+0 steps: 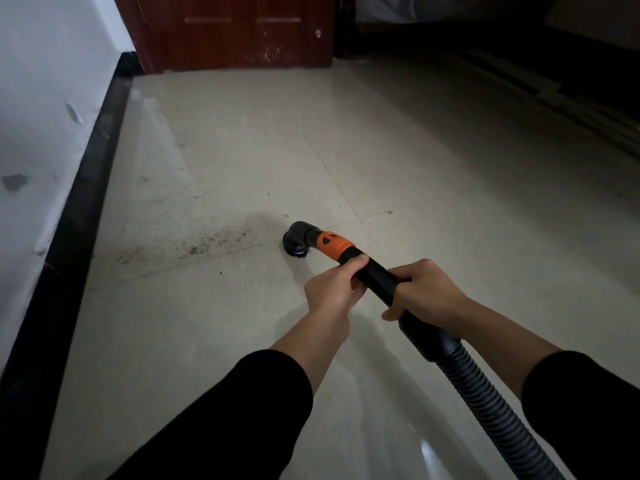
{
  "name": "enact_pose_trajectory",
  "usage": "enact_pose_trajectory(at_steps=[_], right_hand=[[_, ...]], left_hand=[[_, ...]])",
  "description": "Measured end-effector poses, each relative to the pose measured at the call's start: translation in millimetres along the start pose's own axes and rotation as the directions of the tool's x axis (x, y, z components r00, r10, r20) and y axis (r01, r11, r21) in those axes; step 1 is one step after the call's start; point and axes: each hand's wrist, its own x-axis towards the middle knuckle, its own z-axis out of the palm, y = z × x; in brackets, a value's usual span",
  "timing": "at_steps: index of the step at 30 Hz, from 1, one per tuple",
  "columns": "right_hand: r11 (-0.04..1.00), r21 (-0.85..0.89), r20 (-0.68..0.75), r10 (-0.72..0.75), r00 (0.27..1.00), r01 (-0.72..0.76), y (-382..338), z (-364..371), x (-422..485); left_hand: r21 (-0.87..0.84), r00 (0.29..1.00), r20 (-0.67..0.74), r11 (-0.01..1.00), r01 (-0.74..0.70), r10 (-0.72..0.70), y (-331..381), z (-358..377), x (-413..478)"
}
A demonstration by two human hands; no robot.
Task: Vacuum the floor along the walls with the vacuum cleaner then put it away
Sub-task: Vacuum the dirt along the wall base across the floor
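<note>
My left hand and right hand both grip the rigid wand; it seems light, its hose floppy.

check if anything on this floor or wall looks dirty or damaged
Dark grit lies scattered on the floor left of the brush nozzle, toward the baseboard. The white wall has grey scuffs. Left hand and right hand grip the wand.

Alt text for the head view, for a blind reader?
The left hand and right hand grip a black vacuum wand, its round brush nozzle on the tiled floor beside a dirt patch. A black baseboard and white wall run along the left.
</note>
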Motion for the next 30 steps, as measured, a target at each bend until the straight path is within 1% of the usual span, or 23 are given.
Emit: enact_pose_trajectory(at_steps=[11,18,30], right_hand=[[0.999,-0.032,0.077,-0.023,0.997,0.026,-10.0,3.1,-11.1],[0.997,-0.062,0.098,-0.038,0.994,0.044,-12.7,8.8,-17.3],[0.996,-0.066,0.149,-0.054,0.987,0.065,-13.7,10.1,-28.3]], left_hand=[[-0.034,0.999,-0.043,0.999,-0.004,0.002,5.5,-13.6,-16.6],[-0.059,0.998,-0.060,0.998,-0.028,0.024,4.9,-22.9,-23.1],[-0.033,0.992,-0.113,0.998,-0.057,0.053,-0.7,-31.4,-34.4]])
